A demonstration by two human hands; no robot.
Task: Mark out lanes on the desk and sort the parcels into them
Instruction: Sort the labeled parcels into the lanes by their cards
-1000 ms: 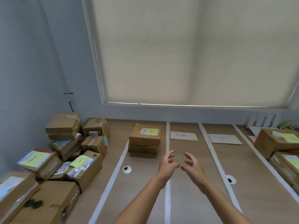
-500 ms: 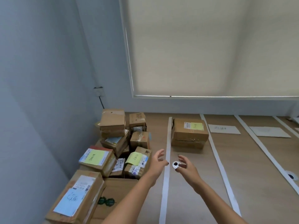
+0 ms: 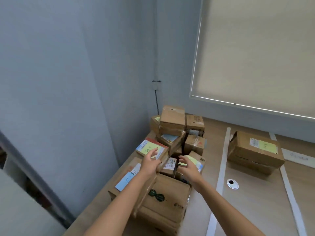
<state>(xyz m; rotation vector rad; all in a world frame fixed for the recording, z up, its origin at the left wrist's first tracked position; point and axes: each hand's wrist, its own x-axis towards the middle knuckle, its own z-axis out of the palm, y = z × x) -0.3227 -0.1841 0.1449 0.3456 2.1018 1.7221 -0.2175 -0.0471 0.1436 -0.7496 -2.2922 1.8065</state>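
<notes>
We see two hands, left (image 3: 150, 162) and right (image 3: 189, 167), spread wide, holding nothing, over about ten piled parcels (image 3: 172, 122); one parcel (image 3: 255, 150) sits rightward between two tape strips (image 3: 223, 160).

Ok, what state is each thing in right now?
left hand: open, reaching over the pile, holding nothing
right hand: open, fingers spread above the pile
pile of parcels: stacked, unsorted, in the desk corner
lone parcel: lying in a lane, yellow note on top
tape strip: stuck along the desk
window blind: drawn down
</notes>
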